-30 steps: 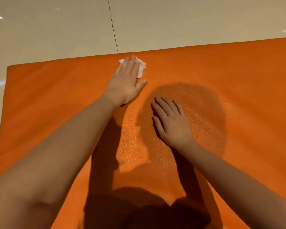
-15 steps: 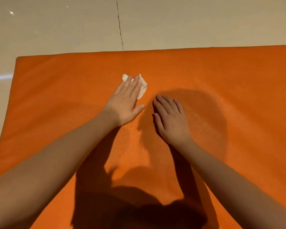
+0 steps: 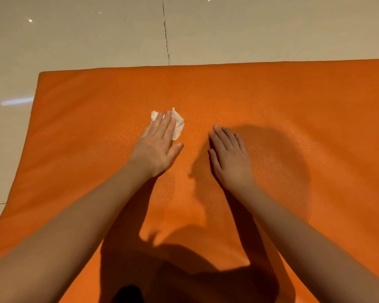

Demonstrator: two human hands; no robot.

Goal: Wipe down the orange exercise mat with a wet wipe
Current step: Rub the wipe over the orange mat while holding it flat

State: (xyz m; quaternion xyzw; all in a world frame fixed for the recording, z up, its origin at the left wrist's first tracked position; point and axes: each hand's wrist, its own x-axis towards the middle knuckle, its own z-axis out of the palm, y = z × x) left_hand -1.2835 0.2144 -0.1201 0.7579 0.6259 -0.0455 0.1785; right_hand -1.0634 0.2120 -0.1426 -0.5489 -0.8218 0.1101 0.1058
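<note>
**STATUS: MAT WIPE-DOWN, IN PROGRESS**

Floor: pale tiles, carries the mat.

Orange exercise mat: lies flat. Far-left corner in view; right end runs out of frame. No wet streaks or dirt marks show, so cleaned vs. uncleaned area can't be read off the surface.

Left hand: grip not closed. Fingers straight, pressing the wet wipe flat to the mat.

Right hand: grip empty, fingers straight, palm down on the mat near the left hand, apart from the wipe. Prob. bracing.

Wet wipe: white, crumpled, under left fingertips, well in from the mat's far and left edges.

Est.: wiping under way, not complete. Coverage so far unknown; assume edges and right end still need passes.
</note>
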